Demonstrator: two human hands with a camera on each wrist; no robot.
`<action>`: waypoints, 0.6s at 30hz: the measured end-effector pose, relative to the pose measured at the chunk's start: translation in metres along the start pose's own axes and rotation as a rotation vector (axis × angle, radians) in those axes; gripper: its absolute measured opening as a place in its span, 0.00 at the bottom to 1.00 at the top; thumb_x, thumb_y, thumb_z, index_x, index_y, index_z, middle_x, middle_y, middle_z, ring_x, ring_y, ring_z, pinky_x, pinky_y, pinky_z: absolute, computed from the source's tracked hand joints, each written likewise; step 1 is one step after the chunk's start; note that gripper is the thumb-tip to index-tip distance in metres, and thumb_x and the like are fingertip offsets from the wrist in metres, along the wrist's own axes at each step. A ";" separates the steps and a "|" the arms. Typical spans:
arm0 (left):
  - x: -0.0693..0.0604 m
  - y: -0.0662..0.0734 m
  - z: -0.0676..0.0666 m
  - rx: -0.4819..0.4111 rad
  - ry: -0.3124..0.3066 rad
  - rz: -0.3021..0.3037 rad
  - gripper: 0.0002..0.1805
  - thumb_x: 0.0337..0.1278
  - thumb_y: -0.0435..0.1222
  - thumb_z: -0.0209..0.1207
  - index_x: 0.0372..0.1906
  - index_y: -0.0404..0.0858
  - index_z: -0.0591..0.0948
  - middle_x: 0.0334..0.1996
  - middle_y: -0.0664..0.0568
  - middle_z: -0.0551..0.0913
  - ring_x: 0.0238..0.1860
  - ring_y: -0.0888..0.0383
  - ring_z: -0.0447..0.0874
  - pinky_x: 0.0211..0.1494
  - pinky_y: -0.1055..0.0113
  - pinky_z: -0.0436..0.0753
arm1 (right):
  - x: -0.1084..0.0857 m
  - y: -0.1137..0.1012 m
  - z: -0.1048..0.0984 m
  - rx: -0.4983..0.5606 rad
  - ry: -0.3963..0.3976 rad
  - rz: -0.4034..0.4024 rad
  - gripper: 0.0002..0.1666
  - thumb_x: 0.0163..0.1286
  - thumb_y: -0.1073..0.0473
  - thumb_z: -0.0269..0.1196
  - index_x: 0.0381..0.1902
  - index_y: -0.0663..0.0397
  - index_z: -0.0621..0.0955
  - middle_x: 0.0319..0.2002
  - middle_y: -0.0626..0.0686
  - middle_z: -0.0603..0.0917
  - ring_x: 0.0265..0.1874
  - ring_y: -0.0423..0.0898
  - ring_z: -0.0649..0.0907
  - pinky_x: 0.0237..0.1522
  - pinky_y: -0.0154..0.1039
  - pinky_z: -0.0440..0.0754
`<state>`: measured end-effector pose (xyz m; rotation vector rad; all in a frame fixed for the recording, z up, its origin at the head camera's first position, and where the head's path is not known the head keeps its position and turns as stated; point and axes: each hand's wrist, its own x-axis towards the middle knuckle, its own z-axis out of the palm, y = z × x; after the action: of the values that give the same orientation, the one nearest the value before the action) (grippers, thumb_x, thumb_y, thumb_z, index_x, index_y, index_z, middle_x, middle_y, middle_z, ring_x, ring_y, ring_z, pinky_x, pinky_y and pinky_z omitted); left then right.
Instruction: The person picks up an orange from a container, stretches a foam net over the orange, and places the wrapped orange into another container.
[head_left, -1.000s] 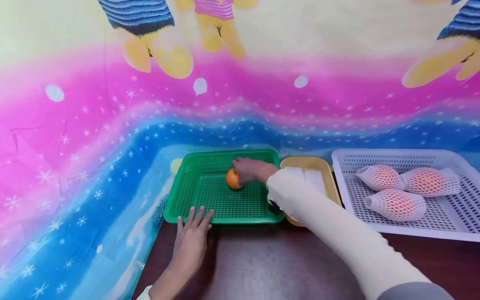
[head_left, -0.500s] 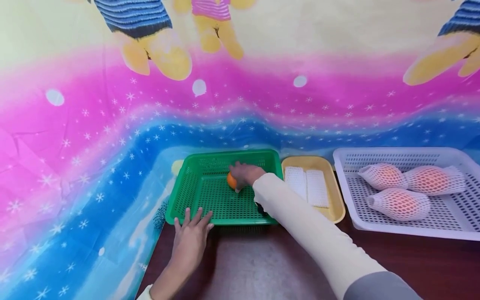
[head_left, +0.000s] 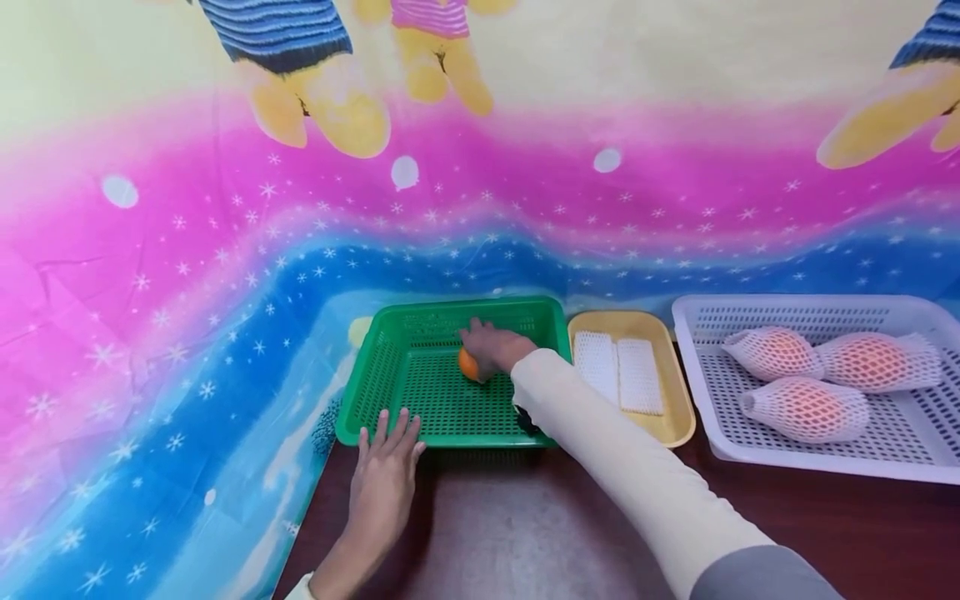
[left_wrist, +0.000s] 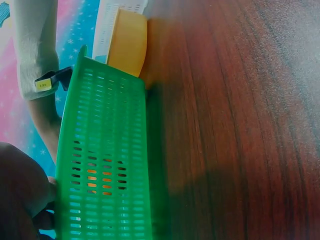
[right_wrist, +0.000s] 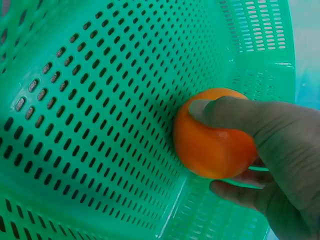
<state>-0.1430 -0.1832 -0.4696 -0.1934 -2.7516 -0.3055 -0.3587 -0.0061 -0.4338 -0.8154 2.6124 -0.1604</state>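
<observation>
My right hand (head_left: pixel 491 346) grips an orange (right_wrist: pixel 215 145) inside the green basket (head_left: pixel 450 440). In the right wrist view the thumb lies across the fruit's top and the other fingers go behind it; the fruit is close to the perforated bottom, though contact is hard to tell. My left hand (head_left: pixel 384 483) rests its spread, fairly straight fingers on the basket's front rim, near the left corner. From the left wrist view, that hand (left_wrist: pixel 22 190) appears dark at the rim, and bits of orange show through the slots in the basket's wall.
Right of the basket stands a tan tray (head_left: pixel 678 429) with two flat white foam nets (head_left: pixel 639 375). Farther right, a white basket (head_left: pixel 825 467) holds three net-wrapped fruits (head_left: pixel 810 408). All stand on a dark wooden table (head_left: pixel 555 525) before a patterned cloth (head_left: pixel 525 192).
The right hand has closed farther over the orange, covering more of it. Its forearm has shifted left, uncovering the foam nets in the tan tray. The left hand stays on the rim.
</observation>
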 end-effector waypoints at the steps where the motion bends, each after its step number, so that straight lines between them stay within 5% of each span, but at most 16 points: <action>1: 0.000 0.000 0.001 0.000 0.008 0.007 0.23 0.69 0.35 0.61 0.66 0.36 0.80 0.67 0.40 0.79 0.72 0.39 0.71 0.73 0.38 0.69 | 0.000 0.001 0.000 -0.004 0.004 -0.004 0.54 0.69 0.56 0.69 0.83 0.51 0.53 0.82 0.63 0.48 0.79 0.62 0.58 0.65 0.54 0.77; 8: -0.002 -0.003 0.006 -0.033 0.058 0.033 0.23 0.69 0.34 0.61 0.66 0.32 0.78 0.66 0.39 0.79 0.71 0.45 0.74 0.75 0.48 0.71 | -0.004 0.004 -0.007 0.003 0.035 -0.054 0.51 0.67 0.56 0.69 0.81 0.54 0.57 0.80 0.64 0.53 0.79 0.63 0.57 0.63 0.54 0.77; 13: -0.003 -0.003 0.007 -0.040 0.042 0.020 0.23 0.73 0.37 0.58 0.68 0.33 0.77 0.69 0.40 0.76 0.73 0.47 0.72 0.76 0.49 0.69 | -0.010 0.001 -0.011 -0.014 0.096 -0.120 0.46 0.64 0.53 0.73 0.76 0.51 0.66 0.70 0.59 0.68 0.68 0.56 0.70 0.58 0.51 0.80; 18: -0.004 -0.003 0.008 -0.038 0.054 0.000 0.24 0.75 0.39 0.56 0.69 0.33 0.76 0.70 0.41 0.75 0.73 0.48 0.72 0.76 0.49 0.70 | -0.020 0.001 -0.010 0.031 0.199 -0.213 0.47 0.60 0.50 0.75 0.73 0.54 0.68 0.66 0.56 0.74 0.60 0.54 0.73 0.58 0.50 0.79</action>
<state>-0.1422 -0.1846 -0.4788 -0.1918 -2.6939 -0.3579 -0.3482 0.0057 -0.4176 -1.1173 2.6917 -0.3578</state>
